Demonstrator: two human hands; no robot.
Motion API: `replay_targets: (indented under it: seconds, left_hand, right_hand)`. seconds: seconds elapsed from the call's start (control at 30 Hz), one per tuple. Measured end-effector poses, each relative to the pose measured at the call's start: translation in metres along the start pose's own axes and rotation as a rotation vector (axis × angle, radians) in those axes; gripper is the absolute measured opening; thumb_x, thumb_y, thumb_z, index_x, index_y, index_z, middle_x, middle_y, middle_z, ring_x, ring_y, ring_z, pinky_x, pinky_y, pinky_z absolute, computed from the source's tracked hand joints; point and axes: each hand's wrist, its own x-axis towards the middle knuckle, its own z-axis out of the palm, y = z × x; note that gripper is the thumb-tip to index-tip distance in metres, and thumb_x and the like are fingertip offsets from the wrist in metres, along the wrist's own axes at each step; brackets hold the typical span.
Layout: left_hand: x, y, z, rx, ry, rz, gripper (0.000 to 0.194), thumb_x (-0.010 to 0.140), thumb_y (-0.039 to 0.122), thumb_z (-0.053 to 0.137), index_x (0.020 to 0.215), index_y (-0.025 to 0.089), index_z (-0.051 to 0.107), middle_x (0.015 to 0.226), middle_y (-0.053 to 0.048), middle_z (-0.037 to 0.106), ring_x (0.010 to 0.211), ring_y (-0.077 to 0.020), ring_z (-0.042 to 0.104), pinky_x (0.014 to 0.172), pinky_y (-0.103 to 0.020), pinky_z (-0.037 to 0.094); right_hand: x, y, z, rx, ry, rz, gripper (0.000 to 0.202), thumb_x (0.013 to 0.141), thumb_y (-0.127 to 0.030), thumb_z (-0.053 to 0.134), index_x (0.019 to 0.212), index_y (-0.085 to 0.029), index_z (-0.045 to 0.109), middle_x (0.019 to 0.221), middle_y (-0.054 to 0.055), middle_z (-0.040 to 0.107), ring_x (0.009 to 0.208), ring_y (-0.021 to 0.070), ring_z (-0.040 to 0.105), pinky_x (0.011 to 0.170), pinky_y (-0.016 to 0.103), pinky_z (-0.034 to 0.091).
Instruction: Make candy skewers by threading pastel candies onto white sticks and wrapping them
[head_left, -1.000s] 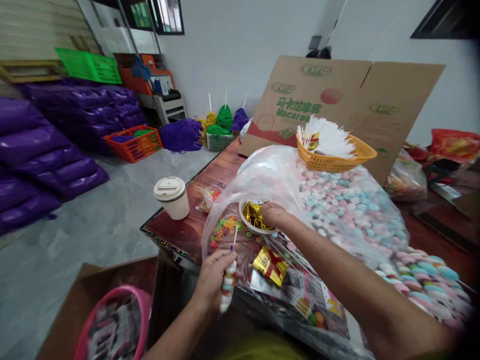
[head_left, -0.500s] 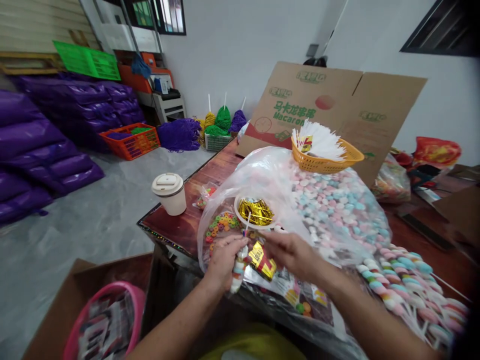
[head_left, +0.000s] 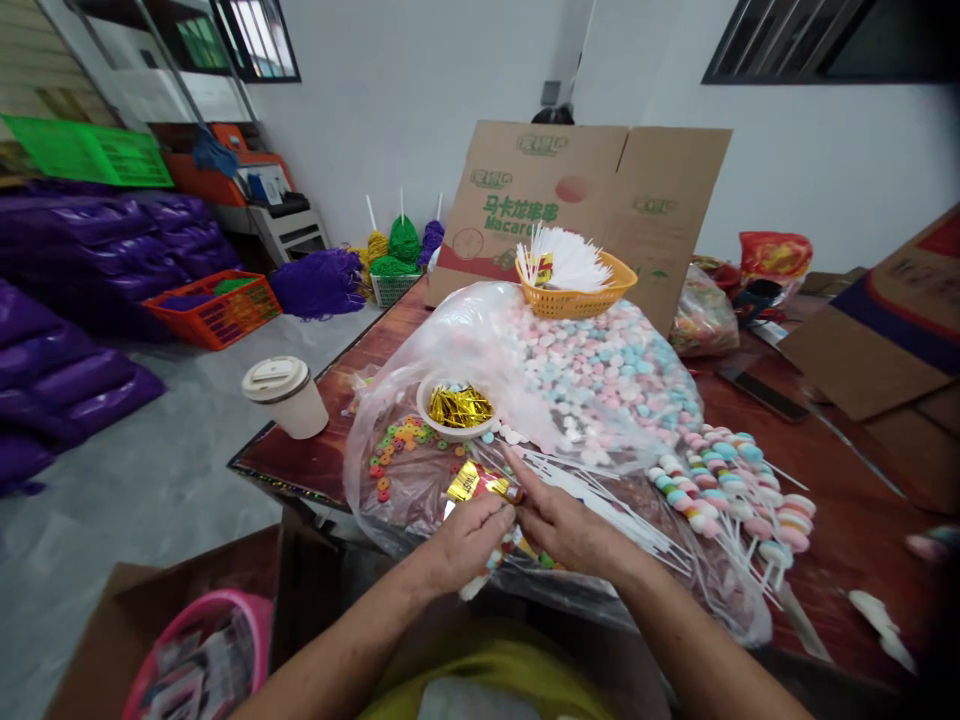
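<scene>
Near the table's front edge, my left hand (head_left: 466,540) is closed around a candy skewer (head_left: 491,562), whose lower end shows below the fingers. My right hand (head_left: 551,515) meets it at the skewer's top, its index finger stretched out and the other fingers bent; what its fingertips pinch is too small to make out. A gold and red wrapper (head_left: 480,482) lies just beyond my left hand. Behind the hands stands a white bowl (head_left: 426,420) of gold twist ties (head_left: 459,405). Ring-shaped candies (head_left: 397,450) lie on the plastic to the left.
A large clear bag (head_left: 465,310) holds pastel candies, with an orange basket (head_left: 577,302) of white sticks on it. Finished skewers (head_left: 742,490) lie right. A lidded cup (head_left: 296,400) stands at the left edge. A pink tub (head_left: 259,625) sits lower left, and a cardboard sheet (head_left: 600,180) stands behind.
The view has turned to the right. My right hand has come in against my left hand at the skewer's top. White sticks on the plastic now show beside my right hand.
</scene>
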Motion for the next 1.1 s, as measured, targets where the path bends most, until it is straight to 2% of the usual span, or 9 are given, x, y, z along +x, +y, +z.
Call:
replay_targets:
  seconds: [0.17, 0.23, 0.37, 0.47, 0.57, 0.73, 0.93, 1.0, 1.1]
  left_hand:
    - [0.000, -0.009, 0.005, -0.234, 0.123, -0.020, 0.043, 0.073, 0.054, 0.055, 0.056, 0.016, 0.043, 0.048, 0.006, 0.038, 0.044, -0.0058, 0.034, 0.044, -0.019, 0.028]
    - [-0.001, -0.008, 0.001, -0.283, 0.084, -0.032, 0.043, 0.069, 0.052, 0.062, 0.056, 0.014, 0.048, 0.047, 0.006, 0.040, 0.042, -0.0045, 0.033, 0.041, -0.018, 0.025]
    - [-0.005, -0.002, -0.007, -0.409, -0.136, -0.182, 0.040, 0.059, 0.046, 0.073, 0.059, 0.009, 0.059, 0.047, 0.001, 0.052, 0.040, -0.0063, 0.044, 0.040, -0.018, 0.031]
    - [-0.006, 0.005, -0.008, -0.596, -0.287, -0.276, 0.040, 0.050, 0.039, 0.080, 0.068, 0.009, 0.062, 0.053, -0.002, 0.059, 0.042, -0.0092, 0.052, 0.044, -0.021, 0.043]
    - [-0.005, 0.011, -0.005, -0.736, -0.377, -0.270, 0.046, 0.047, 0.034, 0.082, 0.079, 0.013, 0.057, 0.056, 0.001, 0.060, 0.043, -0.0107, 0.055, 0.043, -0.021, 0.045]
    - [-0.002, 0.017, 0.003, -0.790, -0.047, -0.105, 0.044, 0.057, 0.031, 0.079, 0.083, 0.019, 0.045, 0.059, 0.005, 0.057, 0.042, -0.0068, 0.052, 0.043, -0.017, 0.041]
    - [0.002, 0.015, 0.016, -0.543, 0.308, -0.017, 0.051, 0.059, 0.039, 0.077, 0.097, 0.022, 0.047, 0.073, 0.003, 0.062, 0.062, -0.0097, 0.058, 0.058, -0.019, 0.044]
    - [0.000, 0.022, 0.011, -0.488, 0.199, -0.150, 0.055, 0.065, 0.055, 0.066, 0.105, 0.021, 0.050, 0.077, -0.002, 0.064, 0.064, -0.0133, 0.060, 0.060, -0.023, 0.045]
    - [-0.006, 0.042, -0.009, -0.458, -0.028, -0.243, 0.065, 0.070, 0.072, 0.044, 0.105, 0.018, 0.057, 0.066, -0.005, 0.064, 0.057, -0.0181, 0.060, 0.056, -0.029, 0.045]
  right_hand:
    - [-0.006, 0.004, 0.028, 0.111, 0.373, 0.101, 0.068, 0.080, -0.020, 0.047, 0.142, -0.017, 0.019, 0.058, -0.004, 0.050, 0.051, 0.0116, 0.043, 0.052, 0.021, 0.038]
    - [-0.010, 0.004, 0.033, 0.279, 0.450, 0.125, 0.061, 0.080, -0.026, 0.052, 0.137, -0.015, 0.031, 0.056, -0.005, 0.049, 0.049, 0.0107, 0.043, 0.049, 0.020, 0.037]
    - [-0.020, -0.004, 0.014, 0.278, 0.159, -0.094, 0.023, 0.083, -0.032, 0.053, 0.094, -0.015, 0.065, 0.063, 0.000, 0.058, 0.057, 0.0109, 0.050, 0.054, 0.020, 0.040]
    - [-0.023, -0.014, -0.009, 0.128, 0.029, -0.313, 0.018, 0.087, -0.025, 0.050, 0.085, -0.018, 0.066, 0.070, 0.002, 0.064, 0.064, 0.0111, 0.056, 0.061, 0.020, 0.040]
    - [-0.021, -0.022, -0.016, 0.180, -0.061, -0.349, 0.019, 0.089, -0.026, 0.047, 0.083, -0.020, 0.064, 0.069, 0.000, 0.065, 0.063, 0.0108, 0.058, 0.061, 0.020, 0.042]
    - [-0.014, -0.016, 0.006, -0.029, 0.323, -0.186, 0.023, 0.089, -0.028, 0.044, 0.071, -0.018, 0.054, 0.060, 0.000, 0.057, 0.053, 0.0103, 0.048, 0.051, 0.020, 0.037]
    - [-0.018, -0.008, 0.007, -0.776, 0.610, -0.354, 0.025, 0.085, -0.013, 0.037, 0.066, -0.017, 0.051, 0.055, 0.004, 0.051, 0.053, 0.0146, 0.042, 0.052, 0.028, 0.027]
    - [-0.023, -0.009, 0.009, -0.828, 0.638, -0.363, 0.023, 0.084, -0.015, 0.040, 0.065, -0.018, 0.052, 0.054, 0.004, 0.050, 0.053, 0.0145, 0.040, 0.053, 0.029, 0.025]
    - [-0.030, -0.010, 0.019, -0.618, 0.468, -0.364, 0.022, 0.082, -0.017, 0.039, 0.064, -0.018, 0.050, 0.055, 0.002, 0.051, 0.052, 0.0132, 0.039, 0.051, 0.028, 0.024]
